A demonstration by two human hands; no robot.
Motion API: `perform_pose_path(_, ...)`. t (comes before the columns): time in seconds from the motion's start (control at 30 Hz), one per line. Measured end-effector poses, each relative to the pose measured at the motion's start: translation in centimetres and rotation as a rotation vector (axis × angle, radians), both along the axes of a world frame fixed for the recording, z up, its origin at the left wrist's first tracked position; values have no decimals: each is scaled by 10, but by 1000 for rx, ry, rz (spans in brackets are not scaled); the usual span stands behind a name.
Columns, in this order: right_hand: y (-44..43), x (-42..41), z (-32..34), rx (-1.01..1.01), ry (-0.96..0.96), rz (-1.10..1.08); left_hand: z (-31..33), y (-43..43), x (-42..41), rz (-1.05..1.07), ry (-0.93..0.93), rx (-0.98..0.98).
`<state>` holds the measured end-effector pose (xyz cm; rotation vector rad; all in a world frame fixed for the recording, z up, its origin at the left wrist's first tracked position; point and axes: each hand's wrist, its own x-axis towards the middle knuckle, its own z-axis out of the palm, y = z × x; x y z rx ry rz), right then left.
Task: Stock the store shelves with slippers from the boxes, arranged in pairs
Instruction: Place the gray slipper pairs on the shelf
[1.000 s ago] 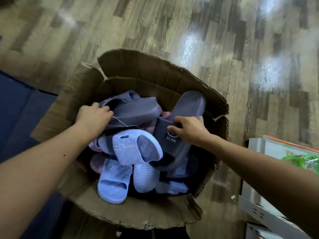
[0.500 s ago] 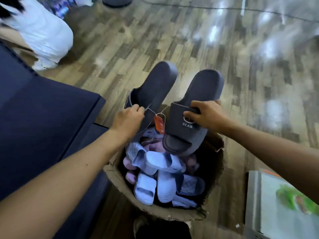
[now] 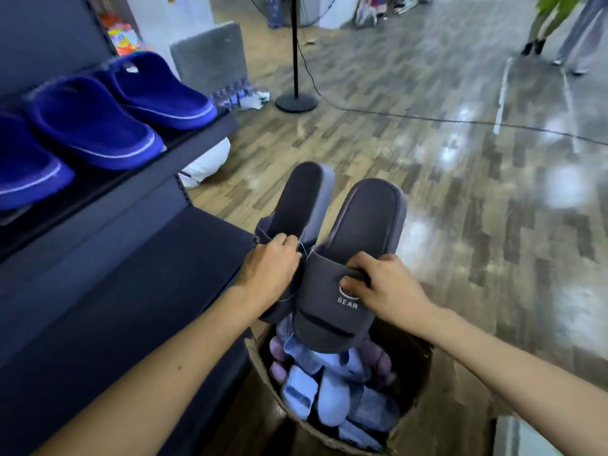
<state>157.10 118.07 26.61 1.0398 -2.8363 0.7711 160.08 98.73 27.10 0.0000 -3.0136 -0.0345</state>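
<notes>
I hold a pair of dark grey slippers above the cardboard box (image 3: 413, 363), joined by a thin white string. My left hand (image 3: 268, 269) grips the strap of the left grey slipper (image 3: 304, 199). My right hand (image 3: 383, 287) grips the strap of the right grey slipper (image 3: 362, 232), which is marked BEAR. Both slippers point heel-up, away from me. Inside the box lie several light blue slippers (image 3: 329, 390) and some pink ones. On the dark shelf (image 3: 138, 166) to the left stand blue slippers (image 3: 95, 123) in a row.
A lower dark shelf board (image 3: 131, 291) runs beside the box on the left. A fan stand (image 3: 295, 100) with a cable is on the wooden floor ahead. A person's legs (image 3: 572, 34) are at the far right. A white bag (image 3: 207, 162) lies under the shelf.
Both hands have lifted the grey slipper pair out of the box and raised it. My view has tilted up, bringing the shelf with blue slippers into sight.
</notes>
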Motion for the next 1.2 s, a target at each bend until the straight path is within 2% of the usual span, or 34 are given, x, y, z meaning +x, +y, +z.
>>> perform_pose_path(0.2, 17, 26, 33, -91, 7, 43, 47, 34, 43, -181, -112, 116)
perform_pose_path(0.27, 27, 37, 35, -93, -10, 95, 56, 41, 55, -228, -133, 65)
perform_pose_path(0.4, 39, 50, 52, 57, -77, 302, 51, 48, 79, -282, -172, -7)
perform_pose_path(0.47, 35, 49, 69, 57, -131, 376, 48, 47, 96, -236, -157, -24)
perform_pose_path(0.5, 31, 48, 77, 49, -64, 403, 49, 48, 107, -236, -177, -21)
perform_pose_path(0.57, 16, 44, 89, 51, 226, 502, 60, 51, 134, -222, -309, -59)
perform_pose_path(0.63, -4, 48, 91, 223, 324, 665, 68, 49, 159, -224, -379, -193)
perform_pose_path(0.7, -25, 63, 83, 530, 235, 797, 73, 42, 184, -160, -395, -164)
perform_pose_path(0.77, -44, 90, 74, 665, 222, 903, 78, 34, 213, -159, -354, -116)
perform_pose_path(0.97, -102, 192, 73, 484, 275, 1044, 94, 18, 318, 24, -311, -123)
perform_pose_path(1.1, -136, 259, 79, 341, 346, 1158, 91, 9, 404, 190, -118, -222)
perform_pose_path(1.17, -151, 301, 82, 208, 449, 1231, 83, 5, 453, 282, -58, -184)
perform_pose_path(1.2, -158, 325, 85, 210, 504, 1241, 78, 2, 478, 319, -38, -169)
